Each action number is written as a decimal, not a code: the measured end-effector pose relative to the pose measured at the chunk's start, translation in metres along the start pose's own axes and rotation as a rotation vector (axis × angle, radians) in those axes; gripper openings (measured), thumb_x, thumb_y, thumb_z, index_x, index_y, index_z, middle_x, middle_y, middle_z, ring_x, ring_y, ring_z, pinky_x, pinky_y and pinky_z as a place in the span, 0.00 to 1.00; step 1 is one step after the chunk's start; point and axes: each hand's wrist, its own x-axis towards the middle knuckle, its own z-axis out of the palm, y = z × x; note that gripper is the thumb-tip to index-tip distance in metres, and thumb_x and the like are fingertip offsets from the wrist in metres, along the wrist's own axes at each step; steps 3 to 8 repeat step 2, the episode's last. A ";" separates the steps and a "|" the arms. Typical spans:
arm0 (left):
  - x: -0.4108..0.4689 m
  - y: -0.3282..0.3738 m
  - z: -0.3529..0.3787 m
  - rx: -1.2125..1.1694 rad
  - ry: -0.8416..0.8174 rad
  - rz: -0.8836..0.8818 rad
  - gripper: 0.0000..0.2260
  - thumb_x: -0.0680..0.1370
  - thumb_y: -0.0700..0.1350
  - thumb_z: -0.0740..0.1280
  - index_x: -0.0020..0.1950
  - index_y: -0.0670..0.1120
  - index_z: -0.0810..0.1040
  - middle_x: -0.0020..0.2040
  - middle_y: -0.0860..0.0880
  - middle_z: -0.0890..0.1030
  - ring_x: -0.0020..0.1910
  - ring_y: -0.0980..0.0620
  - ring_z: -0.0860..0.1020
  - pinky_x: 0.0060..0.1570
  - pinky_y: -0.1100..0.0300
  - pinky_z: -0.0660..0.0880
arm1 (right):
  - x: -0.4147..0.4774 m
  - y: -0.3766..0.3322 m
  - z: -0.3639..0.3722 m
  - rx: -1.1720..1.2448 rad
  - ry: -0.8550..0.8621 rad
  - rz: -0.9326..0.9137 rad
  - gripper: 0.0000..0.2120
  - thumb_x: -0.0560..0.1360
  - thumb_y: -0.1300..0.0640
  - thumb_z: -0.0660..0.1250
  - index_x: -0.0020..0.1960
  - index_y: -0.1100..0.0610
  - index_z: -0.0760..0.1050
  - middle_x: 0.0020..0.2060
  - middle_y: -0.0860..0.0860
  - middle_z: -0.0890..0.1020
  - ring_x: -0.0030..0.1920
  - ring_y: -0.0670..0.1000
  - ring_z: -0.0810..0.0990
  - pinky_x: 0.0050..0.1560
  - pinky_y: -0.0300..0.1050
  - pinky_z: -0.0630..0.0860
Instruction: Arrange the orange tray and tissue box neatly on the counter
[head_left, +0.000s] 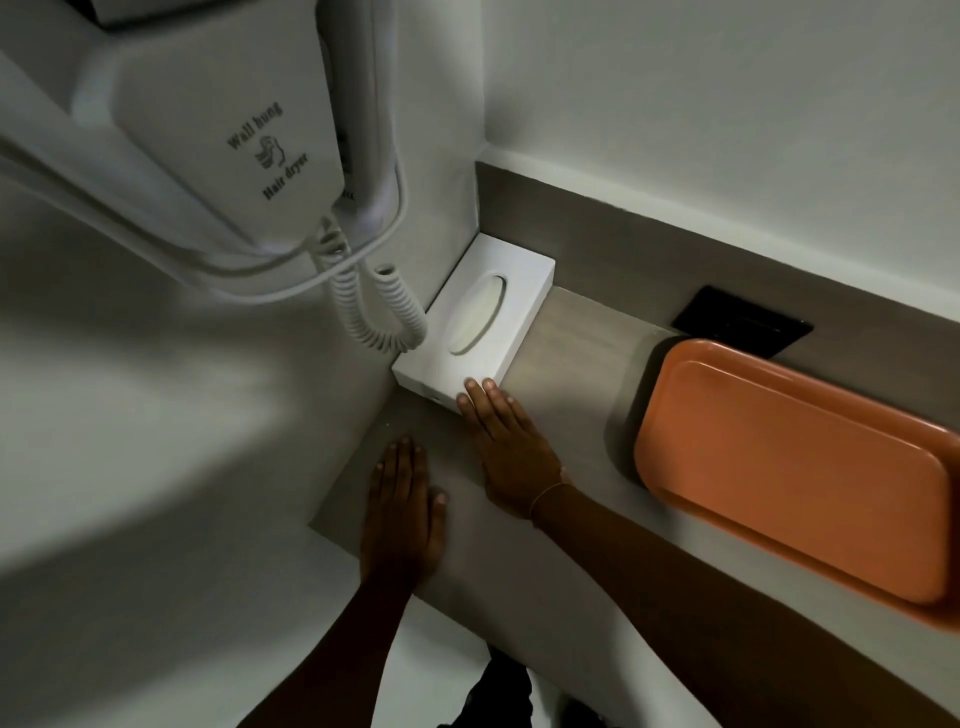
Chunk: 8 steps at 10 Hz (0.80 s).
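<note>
Right hand (511, 447) flat, fingers extended, fingertips touching tissue box (475, 317) corner; left hand (402, 501) flat on counter (566, 332).

The hair dryer (270, 130) reads "Wall hung" — "Hair dryer".

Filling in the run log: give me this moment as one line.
right hand: open, fingertips on tissue box | box: in wall corner | left hand: flat on counter | orange tray: untouched, apart
</note>
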 end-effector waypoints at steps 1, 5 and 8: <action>-0.001 -0.002 0.002 -0.009 0.004 0.010 0.29 0.78 0.53 0.53 0.76 0.40 0.56 0.77 0.39 0.59 0.78 0.42 0.55 0.76 0.45 0.55 | -0.001 -0.005 -0.005 0.018 0.013 0.031 0.41 0.70 0.59 0.62 0.78 0.59 0.46 0.79 0.58 0.51 0.78 0.59 0.45 0.77 0.58 0.47; 0.000 0.002 -0.001 -0.005 -0.015 0.074 0.29 0.78 0.53 0.53 0.74 0.37 0.60 0.75 0.35 0.63 0.75 0.38 0.60 0.75 0.44 0.57 | -0.020 -0.004 -0.020 0.190 0.022 0.078 0.40 0.72 0.59 0.60 0.79 0.57 0.44 0.79 0.55 0.47 0.78 0.55 0.39 0.77 0.60 0.42; 0.000 0.002 -0.001 -0.005 -0.015 0.074 0.29 0.78 0.53 0.53 0.74 0.37 0.60 0.75 0.35 0.63 0.75 0.38 0.60 0.75 0.44 0.57 | -0.020 -0.004 -0.020 0.190 0.022 0.078 0.40 0.72 0.59 0.60 0.79 0.57 0.44 0.79 0.55 0.47 0.78 0.55 0.39 0.77 0.60 0.42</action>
